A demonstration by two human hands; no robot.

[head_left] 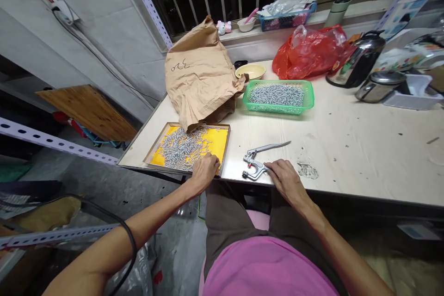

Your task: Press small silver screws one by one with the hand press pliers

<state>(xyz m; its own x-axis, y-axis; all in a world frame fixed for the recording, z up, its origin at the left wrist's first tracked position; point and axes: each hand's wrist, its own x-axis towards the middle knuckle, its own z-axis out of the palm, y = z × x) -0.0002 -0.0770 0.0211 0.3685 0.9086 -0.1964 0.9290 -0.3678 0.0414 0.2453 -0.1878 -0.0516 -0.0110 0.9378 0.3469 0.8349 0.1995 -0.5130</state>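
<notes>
A shallow tray (226, 144) with a yellow bottom holds a heap of small silver metal pieces (182, 148). My left hand (206, 171) is over the tray's near right corner, fingers pressed together; anything between them is too small to make out. Along the table's front edge lies a metal hand plier (255, 166) with its handles apart. My right hand (285, 178) has its thumb and fingers closed on the end of the plier's lower handle. Behind the plier, a green basket (277, 109) is filled with similar silver pieces.
A brown paper bag (201, 74) leans over the tray's back edge. Behind the basket are a yellow bowl (250, 71) and a red plastic bag (305, 53). A dark thermos (364, 60) and a steel container (379, 87) stand at the right on the table (367, 157).
</notes>
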